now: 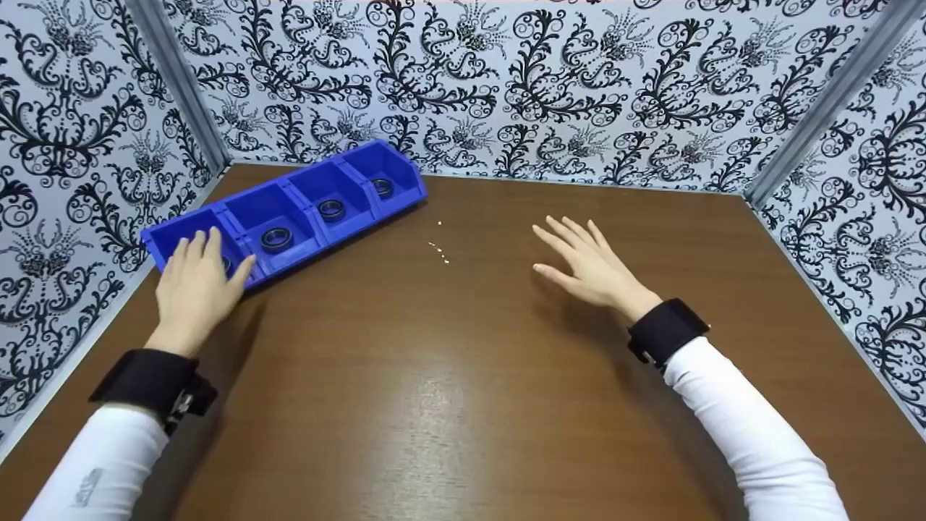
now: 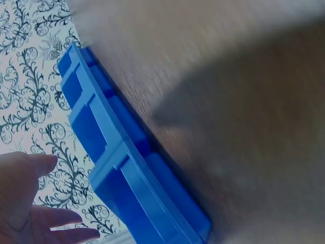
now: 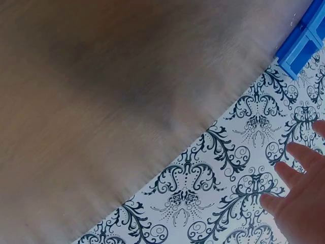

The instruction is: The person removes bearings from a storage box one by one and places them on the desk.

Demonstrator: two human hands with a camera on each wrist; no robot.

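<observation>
A blue bin with a row of compartments stands slantwise at the back left of the table. Black-rimmed rings that look like bearings lie inside it: one ring, another ring and a third ring in separate compartments. My left hand is over the nearest compartment, fingers extended, partly covering a further ring there. In the left wrist view, the left hand shows nothing in its grasp. Over the table's right half, my right hand has its fingers spread and holds nothing.
Several small pale specks lie on the brown table right of the bin. Patterned walls rise at the back and both sides, with grey metal posts at the corners.
</observation>
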